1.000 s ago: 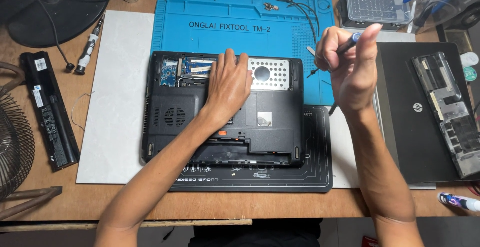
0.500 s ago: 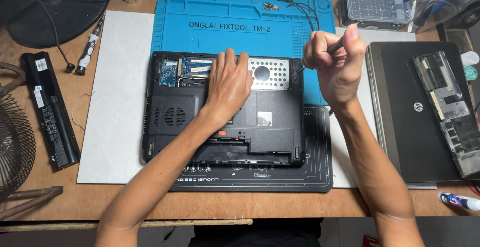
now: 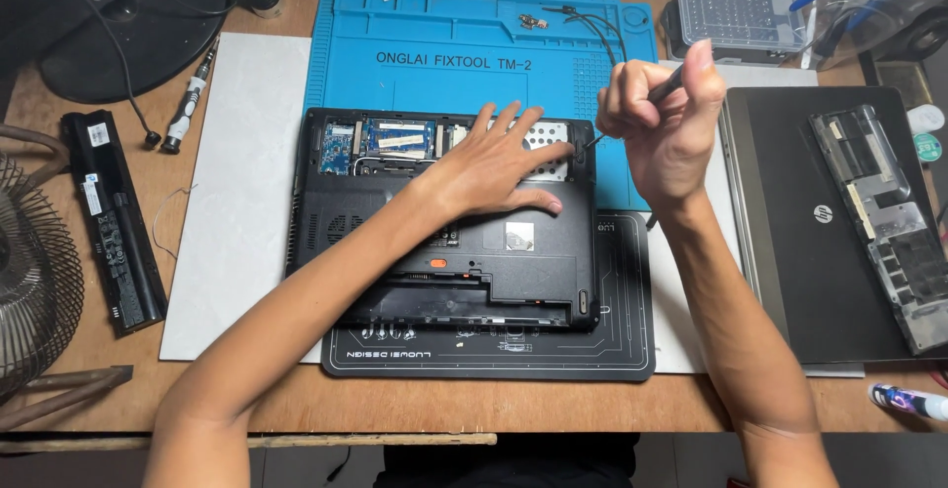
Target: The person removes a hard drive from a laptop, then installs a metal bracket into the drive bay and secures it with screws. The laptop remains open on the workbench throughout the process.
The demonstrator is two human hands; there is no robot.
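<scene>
A black laptop base (image 3: 395, 251) lies upside down on a dark mat (image 3: 612, 350), its top compartments uncovered so that green boards and a silver drive bay show. My left hand (image 3: 494, 162) rests flat on it, fingers spread over the drive bay. My right hand (image 3: 662, 122) is closed around a slim dark screwdriver (image 3: 671, 81). The tool's tip touches the laptop's upper right corner.
A blue repair mat (image 3: 444, 53) lies behind the laptop on a white sheet (image 3: 237, 202). A long black battery (image 3: 109, 221) and a second screwdriver (image 3: 188, 103) lie at the left. A closed grey laptop (image 3: 800, 241) carrying loose covers (image 3: 879, 221) sits at the right, a clear parts box (image 3: 736, 19) behind it.
My right hand has moved left and down with the screwdriver, from above the grey laptop's edge to the black laptop's upper right corner. My left hand has stayed flat on the base.
</scene>
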